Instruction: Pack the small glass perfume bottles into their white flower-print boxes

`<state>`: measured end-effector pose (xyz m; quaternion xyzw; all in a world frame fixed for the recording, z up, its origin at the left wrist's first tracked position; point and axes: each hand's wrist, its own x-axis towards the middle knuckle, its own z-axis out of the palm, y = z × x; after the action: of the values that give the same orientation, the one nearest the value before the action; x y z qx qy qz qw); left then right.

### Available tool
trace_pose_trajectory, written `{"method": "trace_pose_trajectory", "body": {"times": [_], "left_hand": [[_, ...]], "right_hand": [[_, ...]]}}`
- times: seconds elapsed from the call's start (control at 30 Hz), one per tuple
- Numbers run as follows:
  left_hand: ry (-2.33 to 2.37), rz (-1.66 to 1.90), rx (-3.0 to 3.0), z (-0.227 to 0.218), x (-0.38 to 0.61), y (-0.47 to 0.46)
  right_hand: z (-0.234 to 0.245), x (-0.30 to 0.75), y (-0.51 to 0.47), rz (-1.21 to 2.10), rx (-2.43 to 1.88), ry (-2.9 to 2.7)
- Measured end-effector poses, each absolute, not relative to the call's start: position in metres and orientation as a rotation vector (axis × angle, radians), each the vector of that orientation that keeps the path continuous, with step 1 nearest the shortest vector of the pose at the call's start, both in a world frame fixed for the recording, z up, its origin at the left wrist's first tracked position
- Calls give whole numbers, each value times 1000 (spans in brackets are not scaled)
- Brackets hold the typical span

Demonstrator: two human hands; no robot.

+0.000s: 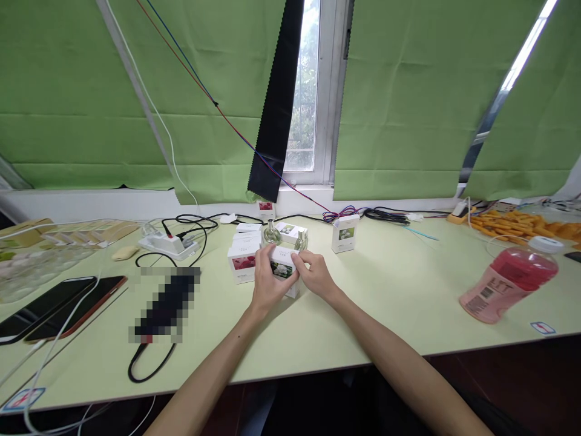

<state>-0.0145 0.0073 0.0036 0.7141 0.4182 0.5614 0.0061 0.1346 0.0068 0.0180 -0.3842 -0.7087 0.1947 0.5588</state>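
Observation:
A small white box with a white-flower picture stands on the table between my hands. My left hand grips its sides, thumb across the front. The fingers of my right hand are pinched at the box's upper right corner. Just behind it are two clear glass bottles, one at the left and another at the right. Several white boxes with red-flower pictures stand in a row to the left. Another white box lies behind the bottles, and a white-flower box stands upright to the right.
A bottle of pink drink stands at the right. Phones, a blurred dark object and a white power strip lie at the left. Black cables run along the back. Orange pieces are heaped at the far right.

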Motion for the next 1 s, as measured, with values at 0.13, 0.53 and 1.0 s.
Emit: {"method": "trace_pose_trajectory", "body": {"times": [0.13,0.53,1.0], "left_hand": [[1304,1759,2245,4,-15,8],[1317,1755,2266,3,-14,8],[1311,1738,2277,4,-14,7]], "right_hand": [[18,134,6,459,-917,-1638],[20,134,4,476,-847,-1458],[18,132,5,488,-867,-1384]]}}
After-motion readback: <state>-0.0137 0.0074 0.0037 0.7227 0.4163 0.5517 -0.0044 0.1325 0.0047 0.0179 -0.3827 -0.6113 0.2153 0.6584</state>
